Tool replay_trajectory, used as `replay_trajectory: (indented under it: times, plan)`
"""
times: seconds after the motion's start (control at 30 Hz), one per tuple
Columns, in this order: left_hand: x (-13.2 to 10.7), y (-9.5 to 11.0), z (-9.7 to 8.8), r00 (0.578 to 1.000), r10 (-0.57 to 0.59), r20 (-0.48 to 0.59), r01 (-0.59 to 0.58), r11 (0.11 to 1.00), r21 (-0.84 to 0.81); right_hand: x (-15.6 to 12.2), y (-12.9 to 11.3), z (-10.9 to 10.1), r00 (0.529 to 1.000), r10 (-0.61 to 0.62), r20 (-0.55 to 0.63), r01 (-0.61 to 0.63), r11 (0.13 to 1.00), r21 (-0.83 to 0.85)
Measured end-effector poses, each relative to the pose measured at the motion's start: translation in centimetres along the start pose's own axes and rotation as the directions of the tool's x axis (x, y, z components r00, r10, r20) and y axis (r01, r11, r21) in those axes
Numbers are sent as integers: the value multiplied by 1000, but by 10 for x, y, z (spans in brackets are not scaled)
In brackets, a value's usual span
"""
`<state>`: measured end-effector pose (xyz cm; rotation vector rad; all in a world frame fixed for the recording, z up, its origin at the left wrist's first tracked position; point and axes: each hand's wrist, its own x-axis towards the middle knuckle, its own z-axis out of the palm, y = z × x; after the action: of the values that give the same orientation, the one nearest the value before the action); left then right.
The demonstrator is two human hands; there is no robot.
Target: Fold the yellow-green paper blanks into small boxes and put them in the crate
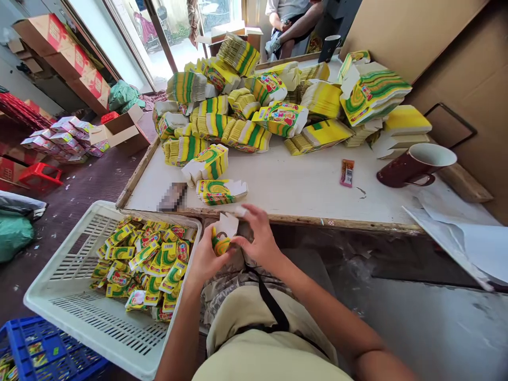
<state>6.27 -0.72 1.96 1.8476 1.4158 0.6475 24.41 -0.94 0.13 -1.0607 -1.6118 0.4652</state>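
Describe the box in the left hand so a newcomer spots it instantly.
Find the white basket by the table's left end. Just right of its rim, the left hand grips a small yellow box. Unlike the boxes piled in the basket, this one shows raised white flaps.

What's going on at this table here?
A person holds a small yellow-and-green carton in the left hand, its white flaps standing open. The right hand is spread beside it, thumb at its edge. Stacks of flattened cartons are heaped on the table, with a dark red mug to the right. By the person's left, small yellow packs lie in a white crate. Another person sits beyond the table.
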Motion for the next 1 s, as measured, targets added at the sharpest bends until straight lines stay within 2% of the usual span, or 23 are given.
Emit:
replay_trajectory:
  times: [0.03,0.07,0.13,0.2,0.23,0.3,0.37,0.43,0.5,0.53,0.6,0.67,0.7,0.77,0.8,0.87,0.93,1.0]
  plan:
    - [-1,0,5,999,17,-27,-16,1000,18,-1,2,3,990,140,-22,-137,986,96]
    - [-2,0,9,998,50,-34,-49,998,33,-2,6,7,963,270,23,-268,938,221]
    - [-3,-1,16,988,152,-27,-151,987,57,-3,13,15,872,418,255,-490,757,432]
    - [-4,-3,21,964,264,-30,-261,962,77,-4,19,22,783,419,459,-619,592,515]
    - [-4,-5,22,951,306,-44,-302,949,86,-4,21,25,759,403,511,-647,553,525]
    - [-4,-7,24,940,329,-94,-320,942,103,-4,24,28,747,396,535,-660,539,523]
    - [-3,-8,23,958,273,-92,-263,959,106,-4,22,29,746,409,525,-663,532,526]
    - [-2,-10,22,982,187,-11,-186,979,84,-7,18,27,773,391,500,-627,591,508]
    - [0,-12,22,990,132,56,-134,990,33,-10,12,26,823,311,476,-524,739,423]
    - [1,-13,23,991,123,47,-123,992,3,-12,10,25,842,259,474,-453,816,358]
    - [3,-17,26,991,108,-80,-110,994,-24,-14,8,24,868,180,462,-316,919,235]
    - [4,-21,27,965,40,-258,-50,998,-32,-14,12,23,907,180,380,-259,951,170]
    - [4,-24,27,949,-23,-313,1,997,-71,-13,15,22,930,198,309,-253,956,149]
    - [3,-28,23,939,-178,-296,102,962,-254,-11,23,19,952,233,197,-259,959,116]
    - [2,-30,20,940,-236,-248,136,922,-362,-11,26,17,953,236,193,-259,960,104]
    - [0,-32,15,940,-289,-184,161,847,-507,-11,30,14,940,199,276,-229,970,83]
    - [-1,-31,9,931,-292,-221,132,831,-540,-12,30,11,921,148,361,-181,982,60]
    - [-1,-29,5,921,-274,-277,91,842,-532,-13,29,10,922,115,371,-137,990,33]
